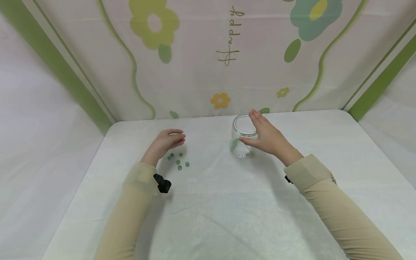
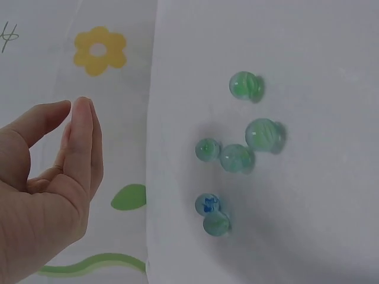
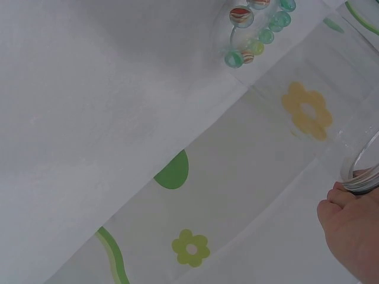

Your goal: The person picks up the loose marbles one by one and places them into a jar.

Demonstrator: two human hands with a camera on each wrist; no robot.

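Observation:
My left hand (image 1: 167, 141) hovers beside several green and blue glass marbles (image 1: 178, 162) lying loose on the table. In the left wrist view, the thumb and fingertips of that left hand (image 2: 62, 160) come close together, with no marble visible between them. A clear glass jar (image 1: 238, 144) stands upright to the right. My right hand (image 1: 268, 137) holds it from the right side near the rim, thumb in front. Through the glass show marbles (image 3: 266, 36), green, yellowish and red-striped, at the bottom. In the right wrist view, only part of the right hand (image 3: 355, 228) appears beside the jar's rim.
A white cloth covers the table (image 1: 211, 202), whose back edge meets a printed curtain (image 1: 195, 72) with flowers and lettering. White side walls with green bands (image 1: 58, 68) flank it. A small black device (image 1: 163, 184) sits on the left wrist.

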